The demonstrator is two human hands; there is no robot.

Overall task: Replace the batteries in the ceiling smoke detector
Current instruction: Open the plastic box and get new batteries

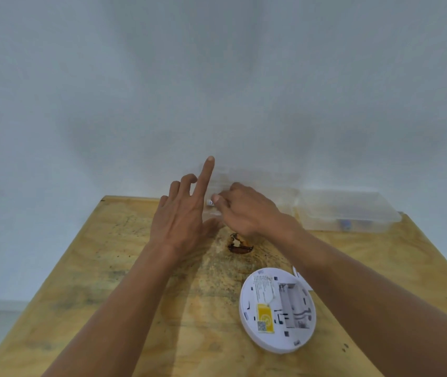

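Note:
The white round smoke detector (pixel 276 310) lies face down on the wooden table (pixel 108 268), at the near right, its battery bay open and empty. A yellow label is stuck on its back. My right hand (pixel 247 210) is at the far middle of the table, its fingers pinched on a small white battery (pixel 210 202). My left hand (pixel 181 213) is just left of it, index finger pointing up, the other fingers curled and spread, holding nothing that I can see. A clear plastic box (pixel 225 175) behind both hands is blurred.
A clear plastic container (pixel 347 210) with a lid sits at the table's far right edge. A dark burnt hole (pixel 238 244) marks the tabletop's middle. A small white piece (pixel 297 272) shows beside my right forearm. A pale wall rises behind the table.

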